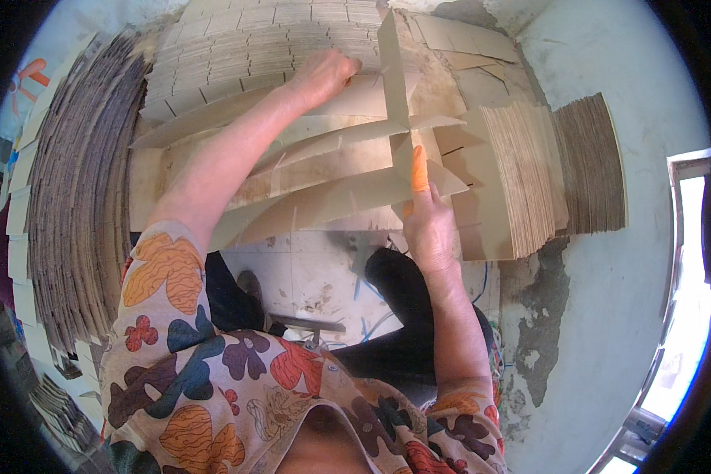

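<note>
Long slotted cardboard strips stand on edge on the wooden tabletop in front of me, roughly side by side. A cross strip runs away from me through their right ends. My left hand is closed at the top edge of the farthest long strip; its fingertips are partly hidden. My right hand grips the near end of the cross strip, its index finger in an orange finger cover laid along the board. The thumb is mostly hidden behind the hand.
Rows of stacked slotted cardboard fill the far side. A tall cardboard stack stands left; upright bundles and a darker one stand right. Loose flat sheets lie at the far right, beside the wall.
</note>
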`<move>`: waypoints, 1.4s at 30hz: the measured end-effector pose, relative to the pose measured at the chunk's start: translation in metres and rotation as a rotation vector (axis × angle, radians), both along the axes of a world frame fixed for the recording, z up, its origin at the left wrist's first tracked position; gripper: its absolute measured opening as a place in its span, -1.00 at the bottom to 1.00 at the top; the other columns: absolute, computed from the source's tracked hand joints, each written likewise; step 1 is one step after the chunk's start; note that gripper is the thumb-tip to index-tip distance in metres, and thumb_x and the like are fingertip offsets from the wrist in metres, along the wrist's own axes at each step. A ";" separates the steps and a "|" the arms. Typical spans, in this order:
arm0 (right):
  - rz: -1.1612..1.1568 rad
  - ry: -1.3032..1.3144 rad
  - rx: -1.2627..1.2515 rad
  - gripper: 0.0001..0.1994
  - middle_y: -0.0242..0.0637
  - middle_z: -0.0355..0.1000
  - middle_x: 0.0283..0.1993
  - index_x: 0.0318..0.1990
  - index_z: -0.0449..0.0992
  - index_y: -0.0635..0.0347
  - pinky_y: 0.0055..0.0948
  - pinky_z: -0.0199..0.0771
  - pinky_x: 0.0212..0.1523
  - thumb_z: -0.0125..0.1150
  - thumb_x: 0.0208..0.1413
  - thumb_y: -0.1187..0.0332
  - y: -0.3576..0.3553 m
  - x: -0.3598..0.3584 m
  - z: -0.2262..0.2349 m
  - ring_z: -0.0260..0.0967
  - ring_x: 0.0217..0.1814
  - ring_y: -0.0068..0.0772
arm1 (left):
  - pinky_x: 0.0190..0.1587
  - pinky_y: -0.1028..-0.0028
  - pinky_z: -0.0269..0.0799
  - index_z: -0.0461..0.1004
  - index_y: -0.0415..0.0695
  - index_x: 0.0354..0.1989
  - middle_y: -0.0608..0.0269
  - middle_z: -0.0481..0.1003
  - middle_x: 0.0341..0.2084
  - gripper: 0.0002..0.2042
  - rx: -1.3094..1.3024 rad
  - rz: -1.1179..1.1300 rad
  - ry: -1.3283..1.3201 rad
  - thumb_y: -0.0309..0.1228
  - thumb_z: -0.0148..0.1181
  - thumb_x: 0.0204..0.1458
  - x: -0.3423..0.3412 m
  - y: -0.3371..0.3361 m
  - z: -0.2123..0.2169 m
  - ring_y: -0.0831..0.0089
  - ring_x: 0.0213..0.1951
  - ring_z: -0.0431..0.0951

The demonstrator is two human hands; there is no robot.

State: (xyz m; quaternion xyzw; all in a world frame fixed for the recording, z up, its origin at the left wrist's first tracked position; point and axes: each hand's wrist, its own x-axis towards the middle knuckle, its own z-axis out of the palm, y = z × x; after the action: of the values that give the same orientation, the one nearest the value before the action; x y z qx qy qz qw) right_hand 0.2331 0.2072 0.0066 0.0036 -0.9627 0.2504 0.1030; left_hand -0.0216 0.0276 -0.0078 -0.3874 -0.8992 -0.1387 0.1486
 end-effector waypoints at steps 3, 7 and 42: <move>-0.002 -0.019 0.043 -0.24 0.01 0.43 -0.13 0.36 0.02 -0.04 -0.15 0.50 -0.20 0.04 -0.06 0.64 -0.001 0.003 0.006 0.44 -0.18 0.07 | -0.35 0.21 0.45 0.44 -0.20 -0.51 0.08 0.50 -0.56 -0.99 0.037 0.001 0.018 -0.57 0.10 -0.13 0.002 -0.002 0.002 0.11 -0.38 0.53; -0.006 -0.047 0.028 -0.24 0.01 0.43 -0.12 0.36 0.02 -0.05 -0.14 0.50 -0.19 0.04 -0.06 0.64 -0.002 0.004 0.010 0.44 -0.18 0.07 | -0.37 0.21 0.45 0.44 -0.20 -0.51 0.07 0.49 -0.57 -0.98 0.048 0.007 -0.001 -0.58 0.10 -0.14 0.006 -0.003 0.008 0.11 -0.39 0.54; 0.038 0.010 -0.069 -0.24 0.14 0.41 -0.10 0.34 0.09 -0.09 -0.16 0.46 -0.23 0.01 -0.10 0.65 -0.009 0.019 0.033 0.44 -0.22 0.11 | -0.36 0.13 0.35 0.39 -0.25 -0.44 -0.10 0.44 -0.53 -0.89 0.228 -0.042 -0.167 -0.58 0.18 -0.16 0.054 -0.021 0.031 -0.08 -0.40 0.46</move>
State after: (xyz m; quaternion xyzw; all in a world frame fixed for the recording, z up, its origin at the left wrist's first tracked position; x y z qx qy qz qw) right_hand 0.2517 0.1980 0.0400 0.0197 -0.9527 0.2853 0.1032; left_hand 0.0326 0.0062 0.0236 -0.3740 -0.8785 -0.2749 0.1133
